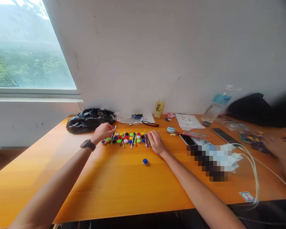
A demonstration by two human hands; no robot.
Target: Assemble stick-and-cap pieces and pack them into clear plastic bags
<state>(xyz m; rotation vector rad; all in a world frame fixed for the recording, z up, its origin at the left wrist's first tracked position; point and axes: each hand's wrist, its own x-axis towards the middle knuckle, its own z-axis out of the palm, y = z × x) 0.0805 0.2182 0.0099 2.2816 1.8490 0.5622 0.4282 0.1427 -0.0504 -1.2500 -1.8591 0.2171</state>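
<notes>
Several small round plastic pieces (126, 141) in red, yellow, green, blue, white and black lie in rows on the wooden table (105, 184). Between them stand slanted groups of thin coloured plastic sticks (133, 139). At the left end of the rows, my left hand (104, 132) pinches near the top of a blue-and-white stick (114, 127). My right hand (156, 142) is curled at the right end, beside a yellow stick (146, 133); its fingertips are partly hidden. A lone blue-topped round piece (145, 162) sits nearer to me.
A black plastic bag (89, 121) lies at the back left. Glasses (150, 123), a yellow bottle (159, 109) and papers (189, 121) are along the wall. Rightward are phones (187, 140), white cables (254, 168), a tilted water bottle (215, 106) and another person's hand (277, 146) at a colourful pile.
</notes>
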